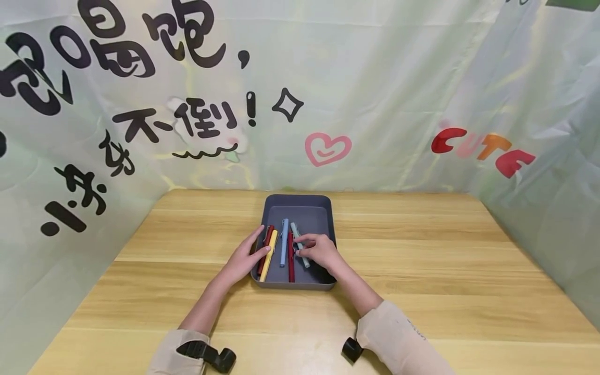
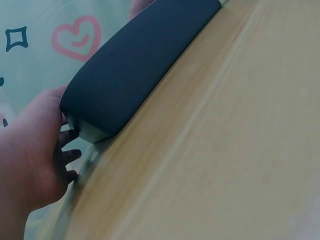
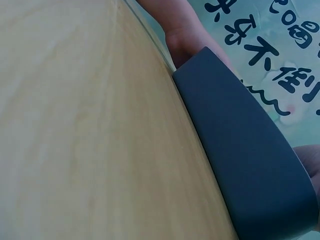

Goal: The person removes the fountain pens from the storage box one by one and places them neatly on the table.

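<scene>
A dark grey rectangular tray (image 1: 319, 286) holds several slim pens with clips. My left hand (image 1: 242, 263) holds the tray's left side, its thumb reaching over the rim to the yellow pen (image 1: 268, 258); the left wrist view shows its fingers (image 2: 73, 156) outside the wall. Beside the yellow pen lies a dark red pen (image 1: 261, 264), partly covered. A light blue pen (image 1: 284, 245) lies in the middle. My right hand (image 1: 323, 251) reaches into the tray, fingertips at a second dark red pen (image 1: 291, 268) and a grey-green pen (image 1: 307, 262). Whether it pinches either is unclear; the tray wall (image 3: 245, 150) hides its fingertips in the right wrist view.
The tray stands on a light wooden table (image 1: 412, 281). A printed cloth (image 1: 375, 104) with black lettering and a pink heart rises behind the table and along both sides. Black strap mounts (image 1: 211, 355) sit at both wrists.
</scene>
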`<state>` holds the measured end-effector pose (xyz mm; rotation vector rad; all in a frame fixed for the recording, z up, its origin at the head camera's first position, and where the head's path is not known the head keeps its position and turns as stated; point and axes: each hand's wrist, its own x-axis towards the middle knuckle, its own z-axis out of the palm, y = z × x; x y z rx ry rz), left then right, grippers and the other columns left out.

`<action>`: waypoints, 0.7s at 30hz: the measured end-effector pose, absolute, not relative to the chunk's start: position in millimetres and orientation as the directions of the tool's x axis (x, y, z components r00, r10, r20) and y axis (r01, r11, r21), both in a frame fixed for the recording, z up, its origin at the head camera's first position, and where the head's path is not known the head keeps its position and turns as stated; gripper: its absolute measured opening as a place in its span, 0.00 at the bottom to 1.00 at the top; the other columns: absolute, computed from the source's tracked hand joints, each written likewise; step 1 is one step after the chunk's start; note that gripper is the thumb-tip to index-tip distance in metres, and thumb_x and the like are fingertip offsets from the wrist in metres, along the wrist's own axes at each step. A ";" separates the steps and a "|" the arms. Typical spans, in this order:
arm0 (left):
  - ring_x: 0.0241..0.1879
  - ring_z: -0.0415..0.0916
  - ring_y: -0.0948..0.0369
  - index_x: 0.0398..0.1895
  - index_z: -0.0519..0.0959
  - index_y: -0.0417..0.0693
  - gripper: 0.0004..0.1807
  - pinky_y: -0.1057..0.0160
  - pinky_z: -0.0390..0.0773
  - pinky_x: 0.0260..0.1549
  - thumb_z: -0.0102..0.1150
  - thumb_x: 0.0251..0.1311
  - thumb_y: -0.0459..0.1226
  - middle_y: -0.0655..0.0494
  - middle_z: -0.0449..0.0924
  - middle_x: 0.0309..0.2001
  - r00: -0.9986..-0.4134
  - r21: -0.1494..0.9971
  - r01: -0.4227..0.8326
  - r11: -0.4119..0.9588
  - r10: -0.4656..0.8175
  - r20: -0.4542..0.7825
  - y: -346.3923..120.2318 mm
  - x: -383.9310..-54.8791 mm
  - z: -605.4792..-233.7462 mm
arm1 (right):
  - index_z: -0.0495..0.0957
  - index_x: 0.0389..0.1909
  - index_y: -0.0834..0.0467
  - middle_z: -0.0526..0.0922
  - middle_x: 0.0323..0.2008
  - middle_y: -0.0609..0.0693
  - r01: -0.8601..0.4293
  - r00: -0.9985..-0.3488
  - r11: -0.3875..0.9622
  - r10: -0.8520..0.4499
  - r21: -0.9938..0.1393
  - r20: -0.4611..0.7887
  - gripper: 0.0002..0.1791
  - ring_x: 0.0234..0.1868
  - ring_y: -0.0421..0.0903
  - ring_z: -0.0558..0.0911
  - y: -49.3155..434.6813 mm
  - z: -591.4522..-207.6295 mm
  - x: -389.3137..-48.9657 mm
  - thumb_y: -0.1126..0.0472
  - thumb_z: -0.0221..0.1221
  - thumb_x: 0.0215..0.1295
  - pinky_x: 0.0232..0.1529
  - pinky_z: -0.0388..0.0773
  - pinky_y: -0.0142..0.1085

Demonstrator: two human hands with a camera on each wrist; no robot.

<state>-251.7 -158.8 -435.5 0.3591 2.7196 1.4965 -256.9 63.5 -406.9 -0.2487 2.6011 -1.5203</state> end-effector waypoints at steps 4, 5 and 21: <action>0.67 0.45 0.49 0.72 0.52 0.54 0.36 0.45 0.48 0.61 0.53 0.63 0.48 0.47 0.49 0.70 -0.973 0.838 0.193 0.511 0.212 0.095 -158.1 -251.0 -435.1 | 0.82 0.43 0.60 0.81 0.27 0.51 -0.029 -0.978 0.426 -0.197 -0.904 -0.062 0.14 0.26 0.44 0.78 63.7 -405.5 -255.9 0.68 0.64 0.53 0.32 0.77 0.35; 0.67 0.45 0.49 0.72 0.52 0.54 0.36 0.45 0.48 0.61 0.53 0.63 0.48 0.47 0.49 0.70 -0.973 0.839 0.193 0.509 0.212 0.095 -158.0 -251.0 -435.1 | 0.82 0.43 0.60 0.81 0.27 0.51 -0.022 -0.978 0.420 -0.197 -0.907 -0.068 0.13 0.26 0.44 0.78 63.6 -405.3 -255.7 0.68 0.64 0.54 0.32 0.77 0.36; 0.67 0.44 0.48 0.72 0.51 0.53 0.36 0.45 0.48 0.61 0.52 0.63 0.47 0.47 0.48 0.70 -0.973 0.847 0.187 0.499 0.213 0.089 -157.6 -250.3 -434.9 | 0.81 0.43 0.61 0.78 0.29 0.52 -0.032 -0.981 0.405 -0.187 -0.914 -0.049 0.13 0.24 0.45 0.76 63.0 -404.9 -257.2 0.68 0.64 0.54 0.30 0.76 0.35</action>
